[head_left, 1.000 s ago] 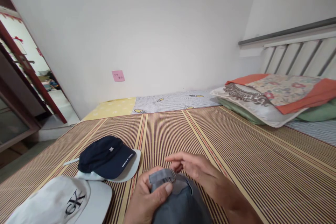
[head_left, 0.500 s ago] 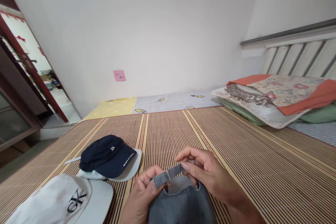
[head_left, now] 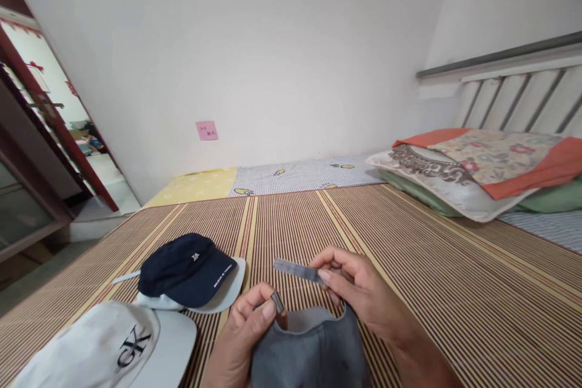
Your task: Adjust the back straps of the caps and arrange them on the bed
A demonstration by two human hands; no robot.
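Note:
A grey cap (head_left: 313,354) lies under my hands at the bottom middle, its back opening facing away from me. My left hand (head_left: 240,339) is closed, pinching the strap's small metal buckle (head_left: 277,302) at the cap's left side. My right hand (head_left: 359,294) is closed on the grey strap (head_left: 295,270), which sticks out free to the left of my fingertips, apart from the buckle. The cap rests on a striped bamboo mat (head_left: 409,267).
A navy cap (head_left: 184,270) lies on a white cap's brim to the left. A white cap with black letters (head_left: 104,348) sits at the bottom left. Pillows (head_left: 473,176) are stacked at the right by a railed headboard. A doorway (head_left: 50,133) opens at the left.
My right hand has pulled the strap out of the buckle; the strap's end now hangs free. My left hand keeps hold of the buckle, and the cap's back opening has spread.

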